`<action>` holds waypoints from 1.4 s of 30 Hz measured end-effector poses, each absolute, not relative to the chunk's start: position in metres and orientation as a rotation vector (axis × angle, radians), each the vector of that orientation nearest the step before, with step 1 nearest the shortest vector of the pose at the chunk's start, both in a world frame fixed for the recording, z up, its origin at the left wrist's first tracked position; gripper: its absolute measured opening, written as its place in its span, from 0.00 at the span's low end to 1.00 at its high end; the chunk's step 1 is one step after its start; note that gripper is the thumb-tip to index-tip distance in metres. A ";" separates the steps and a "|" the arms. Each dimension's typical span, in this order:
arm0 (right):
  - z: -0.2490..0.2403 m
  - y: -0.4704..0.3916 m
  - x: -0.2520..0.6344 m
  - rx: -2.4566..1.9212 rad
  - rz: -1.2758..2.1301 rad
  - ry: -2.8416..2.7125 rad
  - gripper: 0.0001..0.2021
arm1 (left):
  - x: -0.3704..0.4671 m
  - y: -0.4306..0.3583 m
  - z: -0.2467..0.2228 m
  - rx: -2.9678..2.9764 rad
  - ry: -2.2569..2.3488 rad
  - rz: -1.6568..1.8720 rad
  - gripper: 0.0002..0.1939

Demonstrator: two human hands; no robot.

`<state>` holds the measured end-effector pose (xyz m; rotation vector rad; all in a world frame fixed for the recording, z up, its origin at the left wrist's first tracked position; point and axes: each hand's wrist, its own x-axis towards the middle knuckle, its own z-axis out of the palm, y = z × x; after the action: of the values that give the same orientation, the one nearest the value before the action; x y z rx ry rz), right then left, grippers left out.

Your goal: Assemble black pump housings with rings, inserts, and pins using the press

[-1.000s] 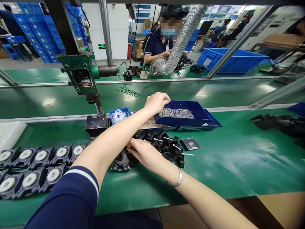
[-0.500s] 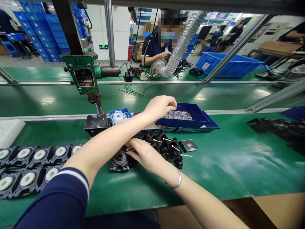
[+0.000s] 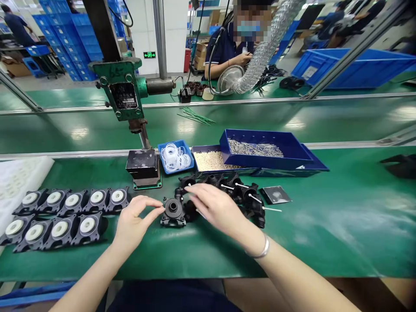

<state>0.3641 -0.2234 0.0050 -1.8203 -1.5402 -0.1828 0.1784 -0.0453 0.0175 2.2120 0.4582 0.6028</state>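
Observation:
A square black plastic pump housing (image 3: 173,209) with a round raised hub and a short pipe stub lies on the green bench in front of me. My left hand (image 3: 138,219) is at its left edge, thumb and forefinger pinched together; whatever is between the tips is too small to make out. On the other side, my right hand (image 3: 216,208) hovers by the pipe stub, fingers stretched and slightly apart, with nothing visible in them. Behind and under this hand sit several black housings (image 3: 250,197) with white sticks poking out.
Two rows of black housings with white discs (image 3: 72,200) lie at left. Beyond the work are a press (image 3: 125,93), a blue tray of white rings (image 3: 175,156), a bin of beige bits (image 3: 212,161) and a bin of metal pins (image 3: 255,148). A co-worker (image 3: 224,56) sits opposite.
My left hand has come back from the metal-pin bin to the left edge of the pump housing. The right hand's fingers have drawn slightly apart beside the housing. The view has shifted.

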 end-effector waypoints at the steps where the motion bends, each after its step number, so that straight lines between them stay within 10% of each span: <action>1: 0.010 -0.226 0.370 -1.825 -0.238 -1.502 0.12 | 0.175 -0.045 0.012 2.221 0.427 0.613 0.01; 9: 0.032 -0.255 0.493 -2.232 -0.540 -0.998 0.08 | 0.172 -0.044 -0.009 2.386 0.164 0.739 0.02; 15: 0.039 -0.253 0.576 -2.775 0.093 -0.811 0.08 | 0.169 -0.042 -0.004 2.709 -0.025 0.675 0.08; 42: 0.073 -0.238 0.568 -2.369 -0.059 -0.702 0.06 | 0.277 -0.069 0.056 2.299 0.017 0.579 0.07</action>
<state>0.5676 -0.2379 0.0729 -2.3687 -0.7015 -0.0593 0.2771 -0.0693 0.0555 2.2995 0.0168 0.5787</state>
